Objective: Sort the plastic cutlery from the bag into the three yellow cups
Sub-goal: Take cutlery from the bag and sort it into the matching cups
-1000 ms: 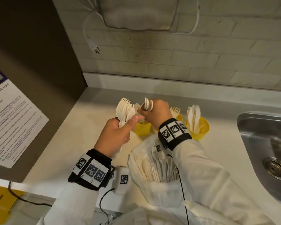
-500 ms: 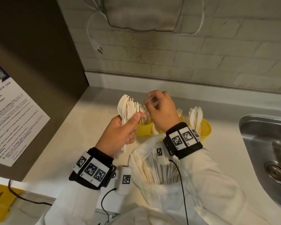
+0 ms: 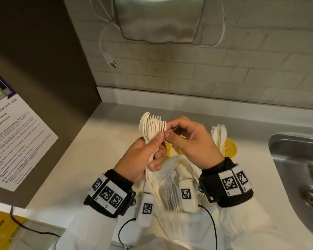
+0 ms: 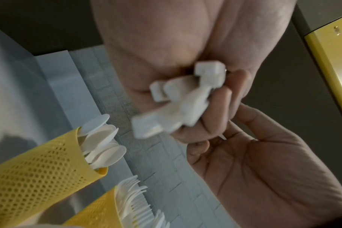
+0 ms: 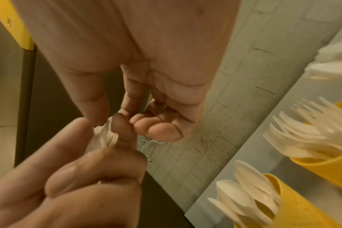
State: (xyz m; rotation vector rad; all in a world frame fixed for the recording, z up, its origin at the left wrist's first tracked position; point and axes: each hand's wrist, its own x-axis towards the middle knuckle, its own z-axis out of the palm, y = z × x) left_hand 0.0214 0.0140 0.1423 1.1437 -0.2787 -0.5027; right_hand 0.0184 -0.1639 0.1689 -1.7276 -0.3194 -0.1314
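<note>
My left hand [image 3: 152, 152] grips a bundle of white plastic forks and spoons [image 3: 152, 126] by the handles, heads up; the handle ends [image 4: 185, 100] stick out of the fist in the left wrist view. My right hand [image 3: 167, 131] pinches the tines of a fork at the bundle's right edge between thumb and forefinger, and the pinched white plastic [image 5: 103, 134] shows in the right wrist view. Behind the hands stand the yellow mesh cups: one with spoons [image 4: 39, 169], one with forks [image 4: 100, 212], and the rightmost cup [image 3: 230, 148]. The open white bag [image 3: 167, 165] holds more cutlery below my wrists.
A steel sink [image 3: 296, 168] lies at the right. A dark panel with a microwave notice [image 3: 16, 132] closes the left. A loose plug [image 3: 112, 63] hangs on the brick wall [image 3: 224, 69] behind the pale counter [image 3: 107, 141].
My right hand held spoons over the left cup, let them go, and came back to the bundle, where it now pinches a fork. The left hand kept its grip.
</note>
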